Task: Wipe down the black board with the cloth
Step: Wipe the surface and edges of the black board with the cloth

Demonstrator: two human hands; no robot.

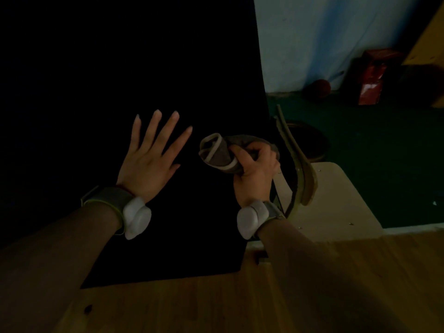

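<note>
The room is dim, with a pale wall (312,32) and a dark green floor (384,152) far beyond the right hand (257,171). Against that wall, well past the right hand and off to its right, stand a red bag (371,78) and a small round red thing (320,88) that is too blurred to name. Just to the right of the right hand is a chair: its curved back (300,164) rises close beside the knuckles, and its pale seat (336,200) lies beside the wrist. A dark round shape (310,140) sits on the floor behind the chair back. Each wrist wears a band with a white block on it, one below the left hand (150,159) at (134,217) and one below the right hand at (251,218). A wooden table (216,306) runs under both forearms, nearer to the person than either hand, with a dark knot (88,308) in its grain. On it lies the black board (120,56), stretching under both hands and far beyond the fingertips; its right edge passes just right of the right hand. The left hand lies palm down on the board, fingers straight and spread. The cloth (221,152), grey with a paler hem, is bunched in the right hand, whose fingers and thumb curl round it; the loose end sticks out toward the left hand, apart from its fingertips, over the board's right part.
</note>
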